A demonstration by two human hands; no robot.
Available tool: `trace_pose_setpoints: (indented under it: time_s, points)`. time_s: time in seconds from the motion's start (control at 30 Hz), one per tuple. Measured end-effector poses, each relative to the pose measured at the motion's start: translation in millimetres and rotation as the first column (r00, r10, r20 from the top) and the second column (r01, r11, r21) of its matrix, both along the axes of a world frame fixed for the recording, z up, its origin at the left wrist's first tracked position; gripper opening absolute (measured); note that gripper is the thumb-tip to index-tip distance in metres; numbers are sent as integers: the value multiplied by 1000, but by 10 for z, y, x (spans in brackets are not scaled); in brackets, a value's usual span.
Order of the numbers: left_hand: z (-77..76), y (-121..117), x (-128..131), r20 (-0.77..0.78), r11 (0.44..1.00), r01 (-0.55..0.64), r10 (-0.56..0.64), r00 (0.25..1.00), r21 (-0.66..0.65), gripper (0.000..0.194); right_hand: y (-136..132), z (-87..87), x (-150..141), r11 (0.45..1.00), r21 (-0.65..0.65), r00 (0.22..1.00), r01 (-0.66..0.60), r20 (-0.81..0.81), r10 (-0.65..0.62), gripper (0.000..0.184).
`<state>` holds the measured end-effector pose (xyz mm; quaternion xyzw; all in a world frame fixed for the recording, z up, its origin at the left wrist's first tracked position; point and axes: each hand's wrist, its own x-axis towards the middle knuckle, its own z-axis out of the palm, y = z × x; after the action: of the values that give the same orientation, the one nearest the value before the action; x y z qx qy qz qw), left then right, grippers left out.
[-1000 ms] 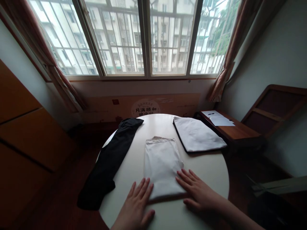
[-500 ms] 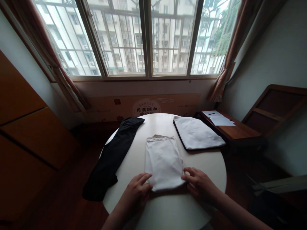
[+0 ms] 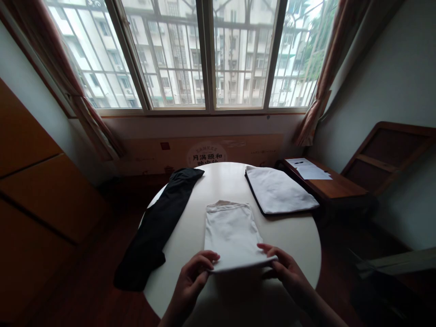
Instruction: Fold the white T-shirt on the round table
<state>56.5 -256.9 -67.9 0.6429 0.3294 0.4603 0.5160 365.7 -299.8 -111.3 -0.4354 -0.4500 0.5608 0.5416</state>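
A folded white garment [image 3: 231, 231] lies in the middle of the round white table [image 3: 293, 240]. My left hand [image 3: 192, 281] pinches its near left corner and my right hand [image 3: 284, 268] pinches its near right corner. The near edge is lifted a little off the tabletop. Both hands are closed on the cloth.
A long black garment [image 3: 160, 222] hangs over the table's left edge. A folded white and black stack [image 3: 277, 190] lies at the back right. A low wooden side table [image 3: 323, 181] with papers stands to the right, a wooden cabinet [image 3: 41, 190] to the left, windows behind.
My hands went from lying flat at the near edge of the white garment to gripping its two near corners and lifting that edge.
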Motion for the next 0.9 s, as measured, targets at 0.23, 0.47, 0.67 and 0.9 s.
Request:
trace_pose_setpoints:
  time_s: [0.23, 0.47, 0.67, 0.9]
  points:
    - [45, -117, -265, -165, 985, 171, -164, 973, 32, 37, -126, -105, 65, 981, 160, 989, -110, 115, 92, 54]
    - [243, -74, -359, -528, 942, 225, -62, 847, 250, 83, -153, 18, 4, 946, 292, 924, -143, 382, 22, 50]
    - [369, -20, -400, -348, 956, 240, -170, 922, 169, 60, -97, 295, 54, 914, 382, 871, -138, 486, -71, 35]
    - [329, -22, -418, -279, 956, 272, -233, 931, 108, 59, -107, 423, -59, 988, 155, 989, 4, 146, -27, 37]
